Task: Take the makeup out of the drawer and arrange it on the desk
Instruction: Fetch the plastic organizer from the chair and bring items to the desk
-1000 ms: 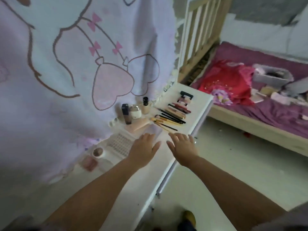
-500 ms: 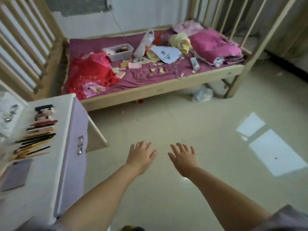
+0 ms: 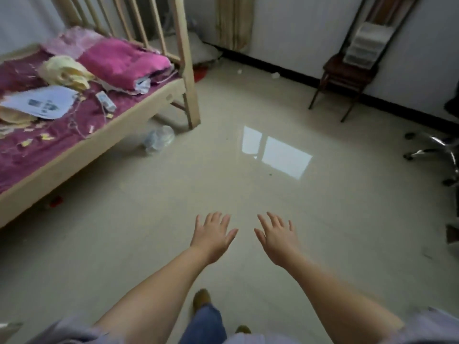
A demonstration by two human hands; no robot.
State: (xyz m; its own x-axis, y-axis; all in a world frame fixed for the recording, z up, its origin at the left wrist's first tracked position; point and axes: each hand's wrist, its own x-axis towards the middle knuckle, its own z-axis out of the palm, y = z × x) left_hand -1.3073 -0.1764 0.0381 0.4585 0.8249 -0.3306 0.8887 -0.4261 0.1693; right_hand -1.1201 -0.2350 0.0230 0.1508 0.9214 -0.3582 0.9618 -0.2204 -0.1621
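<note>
While both arms reach forward over the pale tiled floor (image 3: 154,219), the left hand (image 3: 212,238) and the right hand (image 3: 278,240) are held palm-down side by side, a narrow gap between the thumbs, fingers straight and slightly spread; neither grips or touches anything. The makeup, the drawer and the surface it belongs on cannot be seen in this view, so their whereabouts cannot be told.

To the left stands a wooden bed (image 3: 139,108) with slatted rails and a purple sheet. On it lie a folded pink blanket (image 3: 121,62), a crumpled yellow cloth (image 3: 65,73) just beside the blanket, a white sheet of paper (image 3: 39,101) with dark printed marks, a small white oblong item (image 3: 105,100) near the bed's edge, and scattered scraps of paper and thin cord. On the floor under the bed's side rail lies a clear plastic bag (image 3: 159,139); what it holds is too blurred to tell. A small red scrap (image 3: 56,201) lies on the floor by the near end of the bed.

At the far wall, upper right, a dark wooden chair (image 3: 345,75) carries a stack of white trays (image 3: 365,43) leaning against its back; their contents do not show. Chromed legs with castors of a swivel chair (image 3: 437,150) show at the right edge. A bright window reflection (image 3: 275,152) lies on the tiles between the bed and the chairs. At the bottom, a blue trouser leg (image 3: 206,324) and a brown shoe (image 3: 201,297) show between the forearms.
</note>
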